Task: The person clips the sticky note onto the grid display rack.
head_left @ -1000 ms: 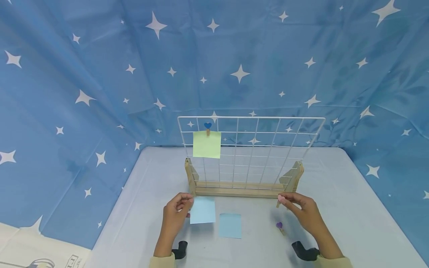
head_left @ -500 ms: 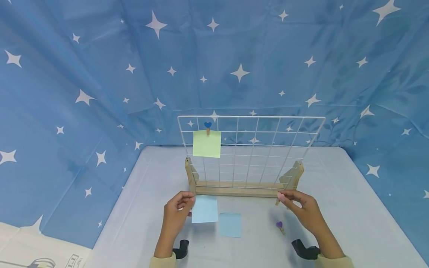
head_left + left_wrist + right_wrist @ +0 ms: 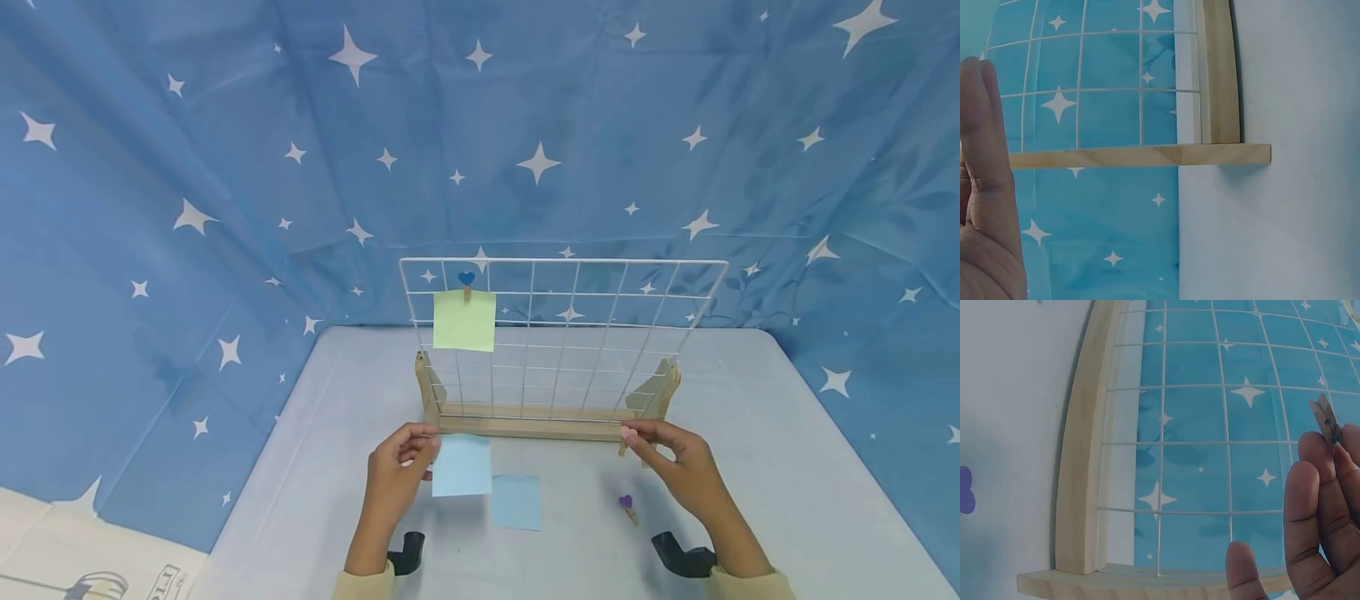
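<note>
My left hand (image 3: pixel 399 468) pinches a light blue sticky note (image 3: pixel 462 465) by its left edge, above the table. Between the thumb and fingers of my right hand (image 3: pixel 681 468) is a small wooden clothespin (image 3: pixel 1327 419) with a pink heart (image 3: pixel 628 434); its wooden legs point away from the fingertips. Both hands are in front of a white wire grid (image 3: pixel 552 346) on a wooden stand (image 3: pixel 536 428). On the grid's upper left hangs a pale green note (image 3: pixel 464 322), clipped by a clothespin with a blue heart (image 3: pixel 467 279).
A second blue sticky note (image 3: pixel 516 502) lies flat on the white table (image 3: pixel 555 550), right of the held one. A clothespin with a purple heart (image 3: pixel 626 502) lies near my right hand. Behind the grid hangs a blue star-patterned cloth (image 3: pixel 480 208).
The left hand has shifted the blue note slightly right and up, close to the second note in the head view. My right hand has risen slightly with the clothespin.
</note>
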